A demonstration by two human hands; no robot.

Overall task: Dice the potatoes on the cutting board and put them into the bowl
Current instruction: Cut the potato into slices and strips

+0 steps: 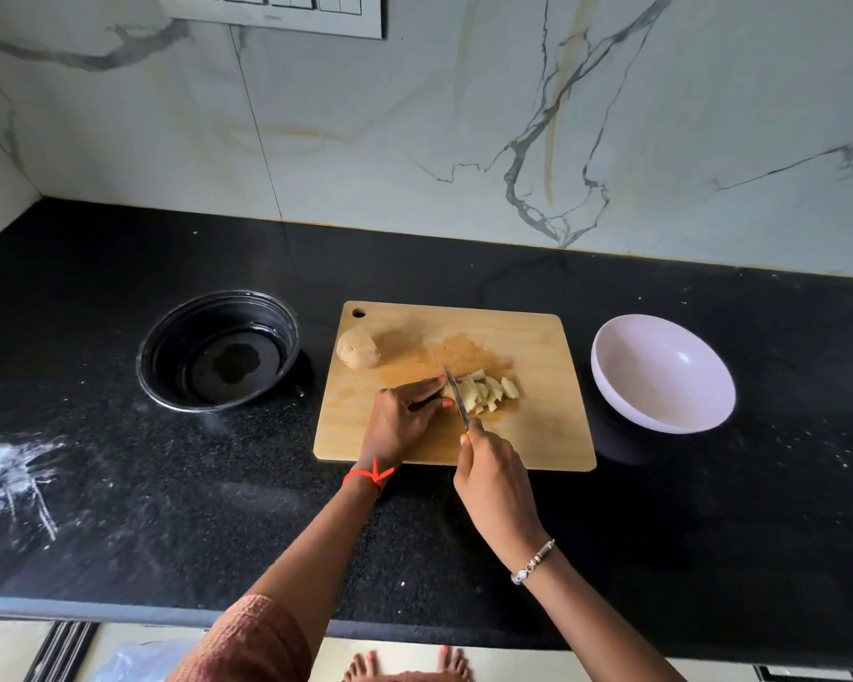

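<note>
A veined marble wall (414, 140) rises behind a black speckled countertop (168, 509), with a switch panel (277, 12) at the wall's top edge; a white powdery smear (11, 475) marks the counter at far left; a wooden cutting board (538, 435) lies in the middle of the counter, between a dark glossy bowl (178, 356) well to its left and a white bowl (636, 386) just off its right edge, which has no potato in it; the left hand (402, 418) rests on the board with its fingers laid over the left end of the sliced potato (493, 388) and the thumb tucked at the near side, holding it steady; the right hand (493, 477) is clenched around the handle of a knife (456, 393), whose blade stands down in the slices right beside the left fingertips; a whole unpeeled potato (358, 348) sits apart near the board's far left corner; a red thread (370, 477) circles the left wrist and a beaded bracelet (533, 563) the right.
</note>
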